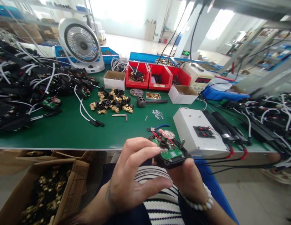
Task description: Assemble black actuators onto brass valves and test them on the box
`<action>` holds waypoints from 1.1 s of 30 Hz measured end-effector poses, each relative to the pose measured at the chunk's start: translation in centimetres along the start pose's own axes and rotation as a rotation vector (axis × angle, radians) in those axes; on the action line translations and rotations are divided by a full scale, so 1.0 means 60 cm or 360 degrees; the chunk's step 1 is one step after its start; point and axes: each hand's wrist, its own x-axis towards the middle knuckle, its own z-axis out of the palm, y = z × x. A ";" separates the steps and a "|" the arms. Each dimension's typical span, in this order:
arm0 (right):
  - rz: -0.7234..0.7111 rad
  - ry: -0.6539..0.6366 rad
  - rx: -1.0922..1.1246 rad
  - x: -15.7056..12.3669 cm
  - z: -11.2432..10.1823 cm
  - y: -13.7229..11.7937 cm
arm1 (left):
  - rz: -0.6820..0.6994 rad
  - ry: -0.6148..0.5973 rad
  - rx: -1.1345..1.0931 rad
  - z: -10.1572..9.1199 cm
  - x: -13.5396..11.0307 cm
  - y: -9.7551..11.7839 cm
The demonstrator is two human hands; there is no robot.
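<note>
green board (pixel 171 153) in black shell (pixel 170 163), clamped from below by right hand (pixel 186 182), its fingers hidden beneath; left hand (pixel 133 178) wide, fingertips (pixel 156 150) on board's edge.

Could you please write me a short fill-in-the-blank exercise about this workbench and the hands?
1. The right hand holds a black module whose circuit board is ____.
2. The white bead bracelet sits on the ____ wrist.
3. The white fan stands on the table to the ____ of the red bins.
Missing words: green; right; left.
</note>
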 end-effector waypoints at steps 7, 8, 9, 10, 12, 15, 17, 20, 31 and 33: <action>0.0383 -0.0118 0.0007 -0.008 0.005 0.007 | -0.0439 -0.0147 -0.0156 -0.024 0.011 0.002; 0.0336 -0.0154 -0.0083 -0.009 0.004 0.006 | -0.0486 -0.0228 -0.0191 -0.026 0.016 0.003; 0.0269 -0.0202 -0.0180 -0.010 0.003 0.005 | -0.0519 -0.0283 -0.0212 -0.027 0.020 0.005; 0.0193 -0.0258 -0.0279 -0.011 0.002 0.005 | -0.0547 -0.0312 -0.0217 -0.027 0.024 0.006; 0.0076 -0.0350 -0.0433 -0.012 -0.001 0.007 | -0.0595 -0.0299 -0.0182 -0.025 0.029 0.009; 0.0097 -0.0307 -0.0386 -0.009 0.001 0.013 | -0.0657 -0.0287 -0.0112 -0.019 0.028 0.008; 0.0263 -0.0200 -0.0129 -0.004 0.005 0.015 | -0.0689 -0.0282 -0.0135 -0.018 0.023 0.003; 0.0561 -0.0169 0.0343 0.005 0.010 0.012 | -0.0754 -0.0226 -0.0235 -0.022 0.014 -0.006; 0.0679 -0.0340 0.0599 0.004 0.015 -0.001 | -0.0763 -0.0252 -0.0292 -0.025 0.008 -0.007; 0.0665 -0.0357 0.0618 0.003 0.015 0.000 | -0.0766 -0.0257 -0.0251 -0.026 0.009 -0.006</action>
